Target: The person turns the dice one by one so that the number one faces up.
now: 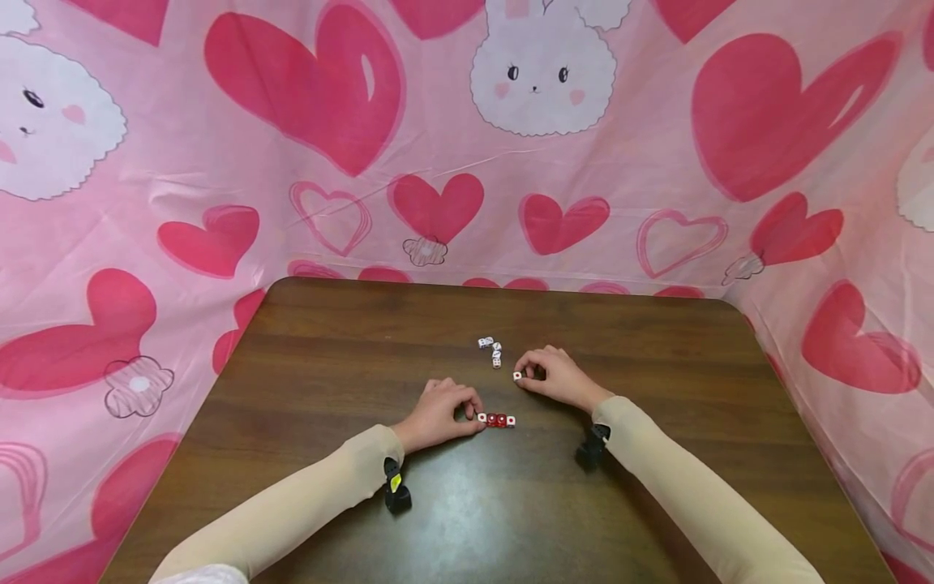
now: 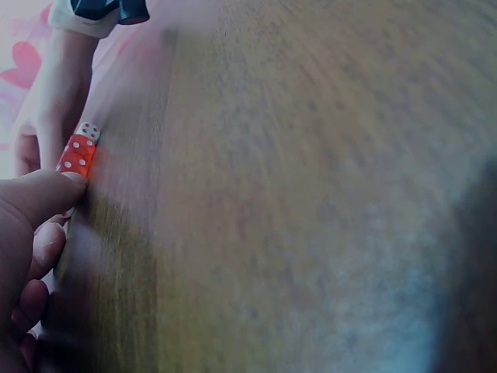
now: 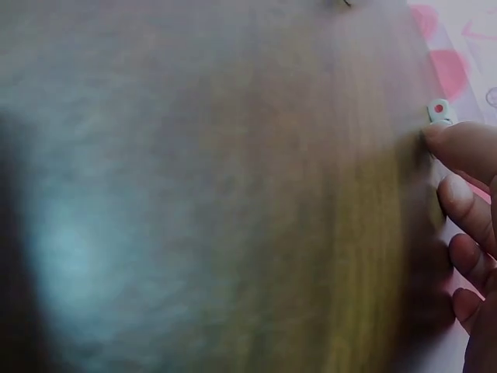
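Observation:
A short row of dice lies on the table, with two red dice (image 1: 497, 420) in the middle and a white die (image 1: 511, 422) at the right end. My left hand (image 1: 436, 415) pinches the white die (image 1: 482, 418) at the left end between thumb and fingers. In the left wrist view the thumb covers that end, while the red dice (image 2: 78, 154) show beyond it. Up and to the right of the row, my right hand (image 1: 558, 376) pinches another white die (image 1: 517, 376), its red dot facing up. That die (image 3: 439, 109) also appears past the thumb in the right wrist view.
Several loose white dice (image 1: 497, 355) lie behind the row, just left of the right hand. The brown wooden table (image 1: 350, 324) is bordered by pink heart-patterned cloth (image 1: 452, 146) at the back and sides. Each wrist carries a black camera (image 1: 396, 491).

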### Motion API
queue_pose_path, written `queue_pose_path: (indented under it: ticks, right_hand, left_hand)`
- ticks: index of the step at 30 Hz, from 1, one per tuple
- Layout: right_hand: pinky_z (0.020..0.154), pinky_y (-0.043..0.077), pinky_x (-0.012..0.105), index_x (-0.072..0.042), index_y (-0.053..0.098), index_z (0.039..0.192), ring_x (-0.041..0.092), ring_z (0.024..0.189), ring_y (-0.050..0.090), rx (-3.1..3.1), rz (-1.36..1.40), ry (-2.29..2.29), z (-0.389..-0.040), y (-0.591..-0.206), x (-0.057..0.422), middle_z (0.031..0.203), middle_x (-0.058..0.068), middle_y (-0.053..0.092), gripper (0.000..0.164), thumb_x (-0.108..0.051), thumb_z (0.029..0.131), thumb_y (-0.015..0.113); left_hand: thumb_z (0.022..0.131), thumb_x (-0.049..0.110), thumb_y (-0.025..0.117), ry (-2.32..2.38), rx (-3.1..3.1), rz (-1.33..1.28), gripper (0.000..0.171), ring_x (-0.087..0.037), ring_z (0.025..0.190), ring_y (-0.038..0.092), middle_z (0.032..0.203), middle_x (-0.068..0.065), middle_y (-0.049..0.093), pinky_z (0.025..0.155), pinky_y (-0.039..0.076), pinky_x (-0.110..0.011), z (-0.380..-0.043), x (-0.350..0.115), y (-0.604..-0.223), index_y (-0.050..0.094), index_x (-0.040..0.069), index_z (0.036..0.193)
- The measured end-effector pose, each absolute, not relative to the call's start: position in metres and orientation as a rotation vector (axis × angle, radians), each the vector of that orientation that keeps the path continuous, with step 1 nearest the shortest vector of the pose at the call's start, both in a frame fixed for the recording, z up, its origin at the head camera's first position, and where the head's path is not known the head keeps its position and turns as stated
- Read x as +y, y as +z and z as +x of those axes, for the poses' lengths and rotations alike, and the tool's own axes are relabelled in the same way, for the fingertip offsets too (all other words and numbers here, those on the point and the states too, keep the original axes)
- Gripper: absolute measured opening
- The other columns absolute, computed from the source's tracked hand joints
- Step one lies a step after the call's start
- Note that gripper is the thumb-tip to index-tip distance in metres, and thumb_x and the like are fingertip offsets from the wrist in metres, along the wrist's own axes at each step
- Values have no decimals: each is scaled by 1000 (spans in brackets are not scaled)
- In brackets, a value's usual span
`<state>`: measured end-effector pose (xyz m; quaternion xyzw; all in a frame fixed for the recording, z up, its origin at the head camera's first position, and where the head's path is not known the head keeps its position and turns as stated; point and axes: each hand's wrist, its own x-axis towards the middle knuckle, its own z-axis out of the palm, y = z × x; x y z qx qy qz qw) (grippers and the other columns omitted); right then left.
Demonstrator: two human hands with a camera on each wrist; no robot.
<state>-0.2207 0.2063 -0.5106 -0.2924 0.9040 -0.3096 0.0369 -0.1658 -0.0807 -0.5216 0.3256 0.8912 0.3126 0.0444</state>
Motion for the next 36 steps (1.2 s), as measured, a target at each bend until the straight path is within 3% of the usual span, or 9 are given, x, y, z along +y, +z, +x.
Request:
queue_pose_path:
  ticks: [36]
  right_hand:
    - [77, 33, 32, -25, 72, 98, 5, 79, 40, 2872, -1037, -911, -160, -518, 212, 80, -16, 52, 19, -26, 85, 86]
  left_hand:
    - [89, 36, 83, 960, 2743, 1011, 18, -6, 81, 43, 80, 21, 57, 92, 32, -42, -166, -80, -525, 68, 28, 94]
